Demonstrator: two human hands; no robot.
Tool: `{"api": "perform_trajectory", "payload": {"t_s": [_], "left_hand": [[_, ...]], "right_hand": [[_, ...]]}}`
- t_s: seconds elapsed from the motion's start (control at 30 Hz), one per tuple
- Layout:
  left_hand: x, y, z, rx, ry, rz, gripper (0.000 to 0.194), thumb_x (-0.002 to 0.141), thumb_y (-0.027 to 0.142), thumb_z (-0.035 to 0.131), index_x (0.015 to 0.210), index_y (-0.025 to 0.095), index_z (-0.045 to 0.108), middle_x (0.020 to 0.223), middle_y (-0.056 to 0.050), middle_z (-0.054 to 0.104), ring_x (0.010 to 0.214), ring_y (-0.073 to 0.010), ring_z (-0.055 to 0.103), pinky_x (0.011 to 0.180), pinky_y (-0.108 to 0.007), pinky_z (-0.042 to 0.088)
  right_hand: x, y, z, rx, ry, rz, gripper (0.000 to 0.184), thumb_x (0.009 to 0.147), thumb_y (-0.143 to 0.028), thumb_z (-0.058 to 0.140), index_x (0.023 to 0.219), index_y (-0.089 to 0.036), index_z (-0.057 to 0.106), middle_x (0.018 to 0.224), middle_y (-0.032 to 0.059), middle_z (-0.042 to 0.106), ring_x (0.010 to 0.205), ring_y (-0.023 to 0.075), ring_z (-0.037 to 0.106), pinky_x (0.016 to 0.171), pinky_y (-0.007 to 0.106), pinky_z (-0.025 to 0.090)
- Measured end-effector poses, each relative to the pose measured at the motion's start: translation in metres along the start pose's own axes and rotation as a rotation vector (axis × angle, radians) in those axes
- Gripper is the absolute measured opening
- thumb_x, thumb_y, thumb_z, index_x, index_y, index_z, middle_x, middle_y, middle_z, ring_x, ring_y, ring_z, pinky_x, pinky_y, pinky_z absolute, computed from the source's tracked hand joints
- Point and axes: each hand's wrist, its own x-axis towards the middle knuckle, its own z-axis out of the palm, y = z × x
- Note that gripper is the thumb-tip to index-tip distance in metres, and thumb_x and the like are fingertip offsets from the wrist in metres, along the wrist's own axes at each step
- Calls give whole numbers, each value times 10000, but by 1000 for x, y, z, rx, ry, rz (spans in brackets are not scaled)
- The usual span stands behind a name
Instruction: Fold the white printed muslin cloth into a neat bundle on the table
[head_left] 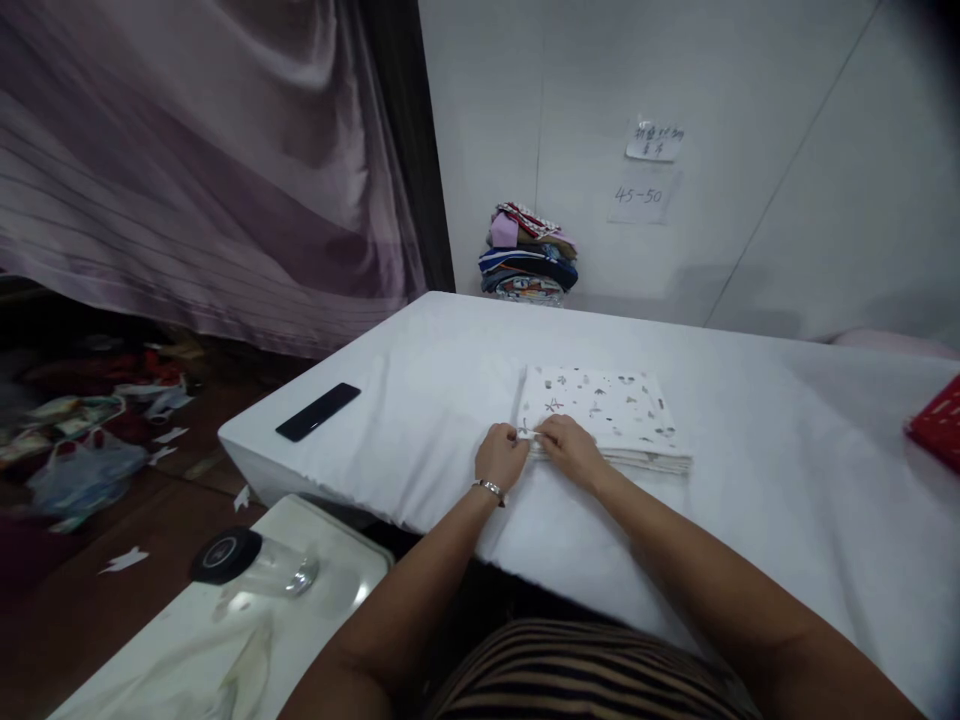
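Note:
A folded white cloth [607,405] with small scattered leaf and mushroom-like prints lies on the white-covered table in front of me, its layers showing along the near edge. My left hand [501,458], with a bracelet at the wrist, is closed at the cloth's near left corner and pinches its edge. Just to the right, my right hand [571,450] also pinches that same near edge, its fingers bent over the corner. A short strip of white fabric shows between the two hands. The fingertips are partly hidden.
The white table cover [420,400] has a black phone [319,411] at its left. Folded clothes [529,260] are stacked by the wall. Something red [937,425] lies at the right edge. A lidded glass jar [259,562] rests on its side on a lower white surface [330,620].

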Motion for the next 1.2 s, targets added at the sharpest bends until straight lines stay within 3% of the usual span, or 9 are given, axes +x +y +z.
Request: {"api": "perform_trajectory", "payload": {"t_s": [0.23,0.33,0.43,0.57,0.73,0.97,1.2], "left_hand": [[-7,-1,-5,163,-41,77,108,829,265,466,784,207,546,874,-7,584,755,-143,563,655,-263,402],[-10,-1,-8,187,-9,107,145,812,246,493,940,206,548,993,-26,575,816,-154,570,665,-270,420],[-11,0,-9,202,36,249,300,803,164,485,1097,217,516,1107,-40,548,945,-162,554,712,-265,438],[-9,-1,-10,274,-17,383,268,813,103,443,998,230,589,1022,-29,570,944,-159,546,735,-264,450],[-5,-6,-12,286,-9,450,247,822,134,453,982,226,617,982,-26,576,941,-160,540,745,-265,457],[-3,-8,-14,300,5,476,245,815,154,445,951,225,637,993,-29,580,941,-172,535,727,-280,462],[2,-4,-17,278,9,457,208,773,143,465,879,207,633,979,-33,591,943,-189,529,787,-307,453]], "right_hand": [[-6,14,10,-107,40,-161,191,905,-208,467,894,-187,657,883,62,617,838,179,499,754,305,395],[-7,16,13,-152,61,-206,209,916,-226,453,909,-178,656,891,69,617,841,183,494,750,307,391],[-7,12,14,-209,70,-208,211,915,-214,449,910,-170,655,886,71,615,841,184,492,747,308,386],[-11,5,10,-276,45,-198,207,910,-200,448,986,-170,638,923,76,615,868,189,496,752,314,389],[-27,11,-10,-255,16,-243,279,901,-173,430,1154,-169,547,1054,86,618,967,191,519,838,338,413],[-77,55,-52,-375,111,-163,336,925,-200,371,1225,-199,521,1198,100,595,1081,228,528,890,421,437],[-112,88,-77,-513,205,-61,367,915,-224,393,1256,-180,523,1214,122,598,1154,255,517,976,487,402]]}}
